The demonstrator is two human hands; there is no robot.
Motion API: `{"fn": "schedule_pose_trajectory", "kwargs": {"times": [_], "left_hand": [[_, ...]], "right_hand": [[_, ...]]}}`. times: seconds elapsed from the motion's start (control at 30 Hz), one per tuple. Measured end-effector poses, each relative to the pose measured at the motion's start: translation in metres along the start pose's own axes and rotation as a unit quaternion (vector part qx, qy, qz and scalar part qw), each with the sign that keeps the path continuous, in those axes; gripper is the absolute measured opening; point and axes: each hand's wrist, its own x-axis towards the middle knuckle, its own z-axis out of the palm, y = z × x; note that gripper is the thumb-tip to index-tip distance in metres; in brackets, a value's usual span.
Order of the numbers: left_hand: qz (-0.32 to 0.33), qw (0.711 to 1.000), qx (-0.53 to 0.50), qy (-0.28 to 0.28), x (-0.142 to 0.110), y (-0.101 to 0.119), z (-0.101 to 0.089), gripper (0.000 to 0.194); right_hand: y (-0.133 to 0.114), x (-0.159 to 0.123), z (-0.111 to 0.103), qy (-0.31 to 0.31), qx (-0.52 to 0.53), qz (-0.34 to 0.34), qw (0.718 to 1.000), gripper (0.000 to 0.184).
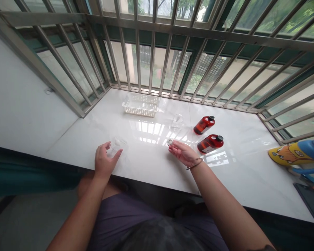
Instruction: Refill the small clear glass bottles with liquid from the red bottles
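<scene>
My left hand (pixel 104 158) is wrapped round a small clear container (pixel 117 145) that rests on the white sill (pixel 146 157). My right hand (pixel 181 151) lies palm up to the right of it, fingertips pinched on a small clear cap-like piece (pixel 170 142). Two amber bottles with black caps lie on their sides just right of that hand, one nearer (pixel 210 143) and one farther back (pixel 204 124). A clear glass item (pixel 177 122) stands behind my right hand, hard to make out in the glare.
A white perforated plastic basket (pixel 141 104) sits at the back near the metal window bars (pixel 151 59). A yellow and blue object (pixel 295 153) and a dark flat item (pixel 311 200) lie at the sill's right end. My lap is below the front edge.
</scene>
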Motion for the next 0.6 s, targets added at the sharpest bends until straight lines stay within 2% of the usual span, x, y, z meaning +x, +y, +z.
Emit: {"fn": "schedule_pose_trajectory", "kwargs": {"times": [0.13,0.23,0.4,0.6], "left_hand": [[0.001,1.0,0.001,-0.002,0.0,-0.001,0.0,0.061],[-0.005,1.0,-0.001,-0.006,0.0,-0.003,0.001,0.061],[-0.015,1.0,-0.006,-0.009,0.0,-0.002,0.001,0.06],[-0.018,1.0,-0.009,-0.012,0.0,-0.001,-0.001,0.058]], "right_hand": [[0.0,0.013,0.003,0.016,-0.123,-0.019,0.992,0.034],[-0.009,0.032,0.011,0.017,-0.256,-0.039,0.966,0.033],[-0.038,0.077,0.034,-0.03,-0.458,-0.09,0.884,0.023],[-0.058,0.131,0.065,-0.069,-0.594,-0.124,0.792,0.017]]}}
